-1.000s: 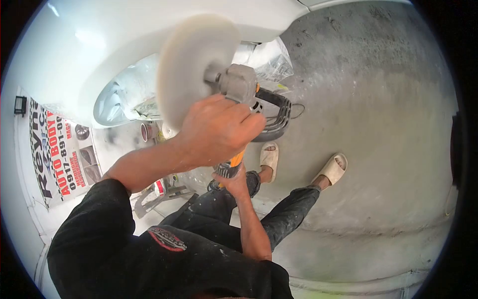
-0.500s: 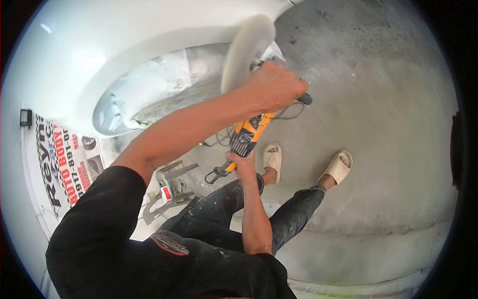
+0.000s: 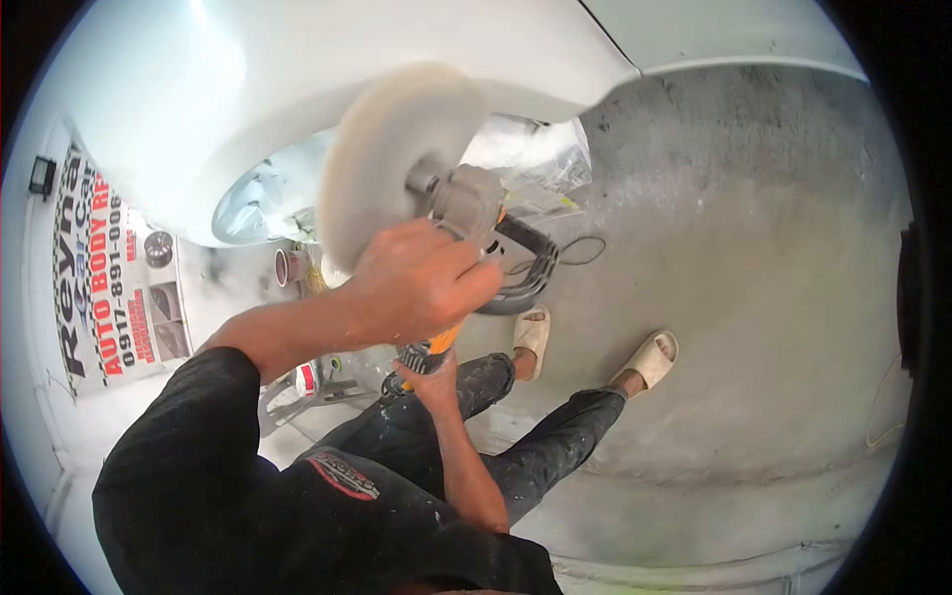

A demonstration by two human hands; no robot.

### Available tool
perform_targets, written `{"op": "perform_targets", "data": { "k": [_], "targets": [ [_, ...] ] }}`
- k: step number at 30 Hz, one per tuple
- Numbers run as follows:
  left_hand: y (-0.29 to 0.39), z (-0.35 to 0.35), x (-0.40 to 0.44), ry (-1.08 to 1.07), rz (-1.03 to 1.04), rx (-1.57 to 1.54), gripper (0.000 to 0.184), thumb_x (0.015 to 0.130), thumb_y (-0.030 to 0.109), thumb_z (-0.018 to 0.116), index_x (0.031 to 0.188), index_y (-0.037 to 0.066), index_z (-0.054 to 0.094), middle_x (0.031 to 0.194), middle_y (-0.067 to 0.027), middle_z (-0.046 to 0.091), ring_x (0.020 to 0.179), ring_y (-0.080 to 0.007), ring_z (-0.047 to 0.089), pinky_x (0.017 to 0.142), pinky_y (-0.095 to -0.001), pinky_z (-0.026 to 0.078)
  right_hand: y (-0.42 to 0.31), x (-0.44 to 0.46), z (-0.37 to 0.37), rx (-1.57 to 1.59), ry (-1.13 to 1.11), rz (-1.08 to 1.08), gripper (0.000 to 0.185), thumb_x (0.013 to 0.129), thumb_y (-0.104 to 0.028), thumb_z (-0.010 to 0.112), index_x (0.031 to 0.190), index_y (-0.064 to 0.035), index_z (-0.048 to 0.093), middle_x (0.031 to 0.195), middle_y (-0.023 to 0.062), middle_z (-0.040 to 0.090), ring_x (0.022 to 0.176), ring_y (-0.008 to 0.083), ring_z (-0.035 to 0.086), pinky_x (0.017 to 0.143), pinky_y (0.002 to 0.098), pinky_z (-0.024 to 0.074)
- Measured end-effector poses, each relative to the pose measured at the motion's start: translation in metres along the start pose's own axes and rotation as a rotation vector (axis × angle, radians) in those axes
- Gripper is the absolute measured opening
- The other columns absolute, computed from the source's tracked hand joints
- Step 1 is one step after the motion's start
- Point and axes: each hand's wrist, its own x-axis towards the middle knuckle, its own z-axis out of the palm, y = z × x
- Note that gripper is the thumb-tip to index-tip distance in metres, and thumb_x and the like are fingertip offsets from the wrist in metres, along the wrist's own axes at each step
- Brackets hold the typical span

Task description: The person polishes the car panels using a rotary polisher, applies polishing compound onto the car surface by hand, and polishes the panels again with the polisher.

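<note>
The left hand (image 3: 421,283) clamps the yellow-and-black polisher (image 3: 442,340) up front, presumably steadying its round off-white pad (image 3: 387,159). The right hand (image 3: 434,385) grips behind — likely for leverage.

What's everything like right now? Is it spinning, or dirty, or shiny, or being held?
Polisher: held in both hands.
Round pad: blurred, so probably spinning.
Left hand: closed around the polisher near its head.
Right hand: closed around its back end.
White car body: shiny.
Plastic sheet: crumpled.
Trousers: speckled with pale spots.
Sandals: worn.
</note>
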Motion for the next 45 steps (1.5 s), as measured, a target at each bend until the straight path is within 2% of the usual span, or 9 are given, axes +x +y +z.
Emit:
{"op": "perform_targets", "data": {
  "k": [5, 16, 23, 25, 27, 31, 36, 40, 45],
  "targets": [
    [-0.004, -0.057, -0.078, 0.144, -0.021, 0.077, 0.010, 0.076, 0.010, 0.074, 0.076, 0.011, 0.064, 0.060, 0.0029, 0.045, 0.053, -0.0152, 0.054, 0.048, -0.0304, 0.040, -0.015, -0.017, 0.044, -0.125, -0.118, -0.040, 0.073, 0.072, -0.006, 0.089, 0.131, -0.0020, 0.046, 0.120, 0.0103, 0.063, 0.111, 0.0191, 0.063, 0.098, 0.0373, 0.0508],
    [-0.017, -0.113, -0.209, 0.313, -0.068, 0.135, 0.029, 0.073, 0.000, 0.079, 0.062, 0.008, 0.053, 0.058, 0.0010, 0.041, 0.049, -0.0160, 0.046, 0.046, -0.0300, 0.034, 0.071, 0.010, 0.109, -0.282, -0.334, -0.158, 0.068, 0.072, -0.007, 0.088, 0.127, -0.0008, 0.049, 0.119, 0.0099, 0.064, 0.108, 0.0207, 0.064, 0.096, 0.0366, 0.0503],
    [-0.031, -0.055, -0.152, 0.412, 0.080, 0.122, 0.012, 0.069, 0.014, 0.072, 0.072, 0.013, 0.060, 0.063, 0.0030, 0.049, 0.058, -0.0138, 0.055, 0.052, -0.0300, 0.043, 0.060, 0.015, 0.072, -0.265, -0.033, -0.208, 0.079, 0.070, -0.007, 0.089, 0.134, -0.0005, 0.044, 0.125, 0.0127, 0.059, 0.111, 0.0236, 0.061, 0.097, 0.0390, 0.0502],
    [-0.039, -0.024, -0.128, 0.490, 0.115, 0.108, 0.020, 0.067, 0.016, 0.069, 0.065, 0.015, 0.049, 0.056, 0.0017, 0.047, 0.054, -0.0156, 0.055, 0.052, -0.0316, 0.045, 0.038, 0.020, 0.063, -0.291, 0.138, -0.090, 0.081, 0.070, -0.003, 0.089, 0.135, -0.0004, 0.043, 0.126, 0.0126, 0.056, 0.111, 0.0233, 0.059, 0.098, 0.0393, 0.0496],
    [-0.047, -0.013, -0.118, 0.532, 0.122, -0.011, 0.022, 0.067, 0.016, 0.068, 0.064, 0.015, 0.046, 0.054, 0.0011, 0.046, 0.052, -0.0177, 0.057, 0.051, -0.0332, 0.045, 0.058, 0.038, 0.041, -0.250, 0.118, -0.227, 0.056, 0.072, -0.003, 0.087, 0.119, -0.0029, 0.056, 0.108, 0.0048, 0.064, 0.096, 0.0174, 0.062, 0.088, 0.0338, 0.0508],
    [-0.061, -0.011, -0.140, 0.603, 0.113, -0.028, 0.026, 0.068, 0.016, 0.069, 0.062, 0.014, 0.043, 0.055, 0.0007, 0.047, 0.053, -0.0187, 0.058, 0.050, -0.0336, 0.045, 0.046, 0.041, 0.062, -0.329, 0.139, -0.355, 0.050, 0.072, 0.002, 0.082, 0.115, -0.0029, 0.055, 0.105, 0.0049, 0.064, 0.094, 0.0143, 0.061, 0.086, 0.0320, 0.0506],
    [-0.099, -0.013, -0.260, 0.729, 0.111, 0.004, 0.027, 0.066, 0.015, 0.071, 0.062, 0.012, 0.045, 0.057, 0.0013, 0.047, 0.050, -0.0180, 0.053, 0.048, -0.0321, 0.042, 0.115, 0.034, 0.121, -0.384, 0.083, -0.373, 0.054, 0.073, 0.000, 0.083, 0.118, -0.0012, 0.054, 0.107, 0.0062, 0.063, 0.097, 0.0179, 0.062, 0.089, 0.0352, 0.0503],
    [-0.133, -0.014, -0.371, 0.869, 0.133, -0.024, 0.017, 0.066, 0.005, 0.078, 0.071, 0.008, 0.062, 0.058, 0.0039, 0.040, 0.048, -0.0131, 0.045, 0.042, -0.0288, 0.035, 0.153, 0.013, 0.191, -0.767, 0.089, -0.382, 0.060, 0.074, -0.008, 0.087, 0.123, 0.0024, 0.054, 0.107, 0.0091, 0.064, 0.100, 0.0249, 0.062, 0.092, 0.0395, 0.0497],
    [-0.174, -0.008, -0.483, 0.889, 0.146, -0.056, 0.026, 0.067, 0.000, 0.081, 0.065, 0.005, 0.056, 0.056, 0.0035, 0.036, 0.045, -0.0135, 0.040, 0.040, -0.0295, 0.030, 0.298, 0.049, 0.176, -1.042, -0.110, -0.433, 0.055, 0.083, -0.020, 0.084, 0.127, 0.0005, 0.058, 0.120, 0.0132, 0.065, 0.111, 0.0251, 0.061, 0.098, 0.0401, 0.0473]
  ]
}}
